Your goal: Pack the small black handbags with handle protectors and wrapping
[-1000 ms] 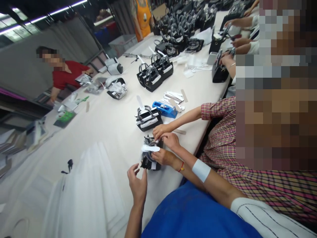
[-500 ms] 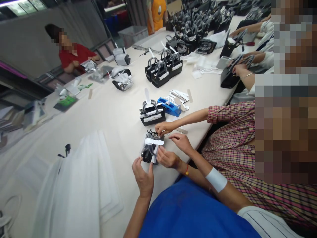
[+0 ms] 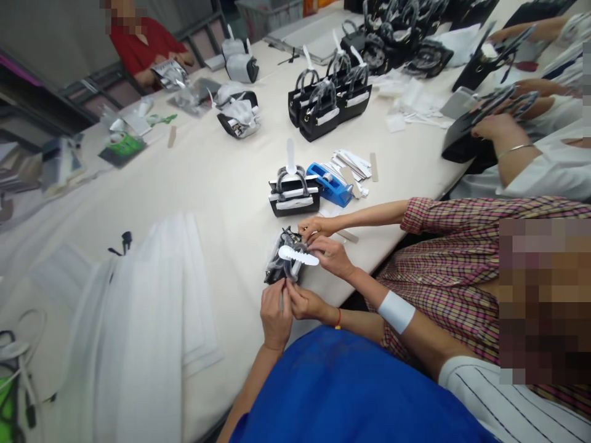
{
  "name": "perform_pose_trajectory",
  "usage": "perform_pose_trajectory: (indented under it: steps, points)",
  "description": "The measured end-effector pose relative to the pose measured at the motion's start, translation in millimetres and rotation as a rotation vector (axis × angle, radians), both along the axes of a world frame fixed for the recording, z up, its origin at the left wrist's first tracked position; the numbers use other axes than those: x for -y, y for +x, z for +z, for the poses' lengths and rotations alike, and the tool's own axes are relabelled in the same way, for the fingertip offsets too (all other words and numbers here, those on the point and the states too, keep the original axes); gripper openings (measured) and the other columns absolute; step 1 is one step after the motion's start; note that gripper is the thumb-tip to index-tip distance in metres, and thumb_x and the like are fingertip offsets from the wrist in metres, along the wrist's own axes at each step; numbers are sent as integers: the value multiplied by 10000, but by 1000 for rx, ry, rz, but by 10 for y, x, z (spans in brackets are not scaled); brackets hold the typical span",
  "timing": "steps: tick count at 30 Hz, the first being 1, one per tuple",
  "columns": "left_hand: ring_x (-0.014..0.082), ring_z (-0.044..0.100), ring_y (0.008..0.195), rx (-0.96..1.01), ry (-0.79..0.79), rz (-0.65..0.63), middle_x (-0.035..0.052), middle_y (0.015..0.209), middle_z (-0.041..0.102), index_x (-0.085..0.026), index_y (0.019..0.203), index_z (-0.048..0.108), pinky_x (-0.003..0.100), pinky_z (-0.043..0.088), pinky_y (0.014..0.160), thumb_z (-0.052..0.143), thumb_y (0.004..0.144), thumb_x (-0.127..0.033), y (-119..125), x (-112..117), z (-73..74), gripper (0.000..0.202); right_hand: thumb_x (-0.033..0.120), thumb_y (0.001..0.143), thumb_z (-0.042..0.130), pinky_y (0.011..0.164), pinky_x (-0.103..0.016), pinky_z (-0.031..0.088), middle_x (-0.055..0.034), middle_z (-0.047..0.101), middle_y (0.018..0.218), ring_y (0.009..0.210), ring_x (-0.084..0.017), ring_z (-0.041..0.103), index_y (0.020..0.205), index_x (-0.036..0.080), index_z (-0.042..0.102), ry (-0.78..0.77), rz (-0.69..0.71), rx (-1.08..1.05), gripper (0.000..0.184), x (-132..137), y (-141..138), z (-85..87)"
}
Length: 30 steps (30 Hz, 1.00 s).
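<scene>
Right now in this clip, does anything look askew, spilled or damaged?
Mildly askew, perhaps: the white strip on the nearest black bag slants sideways, whereas the next bag carries its strip upright. No evident spill or damage.

A small black handbag with grey, plastic-wrapped handles [image 3: 274,272] and a scalloped white strip [image 3: 299,256] stands out against a broad cream-coloured tabletop [image 3: 240,178], near a second black handbag trimmed with white strips [image 3: 295,205] and a bright blue plastic tape dispenser [image 3: 330,184]. The camera wearer's clothing pairs a solid royal-blue garment [image 3: 351,381] with a white sleeve with thin dark stripes [image 3: 484,384], beside a co-worker's plaid shirt in pink, yellow and black [image 3: 443,271]. Long, translucent white sheets [image 3: 152,344] contrast with another worker's plain red top [image 3: 154,43].
</scene>
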<state>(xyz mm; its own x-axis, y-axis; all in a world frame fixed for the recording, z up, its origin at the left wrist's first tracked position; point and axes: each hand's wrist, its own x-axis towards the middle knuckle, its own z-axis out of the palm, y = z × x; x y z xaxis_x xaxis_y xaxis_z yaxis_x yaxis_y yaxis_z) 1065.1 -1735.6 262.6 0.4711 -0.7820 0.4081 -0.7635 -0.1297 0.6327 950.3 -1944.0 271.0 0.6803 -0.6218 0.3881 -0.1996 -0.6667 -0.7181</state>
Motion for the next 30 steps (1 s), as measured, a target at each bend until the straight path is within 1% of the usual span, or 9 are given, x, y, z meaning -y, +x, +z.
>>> perform_pose_trajectory:
  steps: [3,6,11,13,17,20,22,26,30]
  points:
    - [223,577,1008,8,106,-22,94,1069,686,-141,1132,621,406,466,931,488,923,-171,-25,75,88,249,56,856,464,886,-275,503,-46,691,1015,959,-156,641,1073,211,683,-32,-85,-18,345,73,13,29]
    - [248,573,960,84,233,-46,93,1025,685,-146,1101,628,411,468,868,574,889,-279,-13,132,174,256,54,855,456,865,-254,493,-37,675,1074,994,-155,625,1143,235,660,-125,-79,-120,396,145,81,79]
    - [303,566,973,168,355,35,136,1018,660,-125,1065,629,446,468,837,597,852,-251,-62,252,181,249,84,847,493,817,-245,483,-40,655,1080,974,-167,613,948,218,714,-175,-165,-360,278,271,300,255]
    - [314,572,982,87,331,93,158,1014,653,-93,1109,612,455,477,853,612,841,-261,-88,347,134,316,108,865,483,795,-230,484,-34,641,1138,940,-149,620,923,218,718,-143,-178,-444,266,308,405,330]
    - [306,628,984,-267,242,228,156,1002,683,-109,1075,639,443,493,882,621,837,-391,-79,554,95,370,218,925,446,832,-239,482,-19,606,1271,1001,-150,623,1159,277,649,-72,-268,-609,316,417,523,427]
    - [286,672,922,-512,216,257,115,938,724,-165,961,681,417,510,845,603,832,-457,-47,612,150,328,276,934,437,814,-293,492,-71,684,1132,990,-204,638,1125,237,670,-19,-389,-713,304,654,446,463]
    - [279,677,917,-558,185,257,99,941,732,-192,954,687,420,507,850,595,833,-453,-39,593,192,302,306,917,483,773,-304,498,-96,718,1018,942,-223,654,1024,208,709,28,-431,-799,268,891,333,475]
    - [264,674,970,-639,86,297,95,1023,728,-214,978,674,409,505,880,609,822,-429,-53,538,234,273,370,874,606,780,-328,519,-112,712,984,907,-205,657,979,137,690,118,-443,-977,269,1311,111,394]
    - [218,686,861,-752,54,294,75,898,720,-182,993,629,338,532,782,591,824,-437,-9,552,311,308,434,856,649,799,-368,542,-75,685,996,883,-182,653,1002,121,645,205,-378,-1098,346,1377,-43,104]
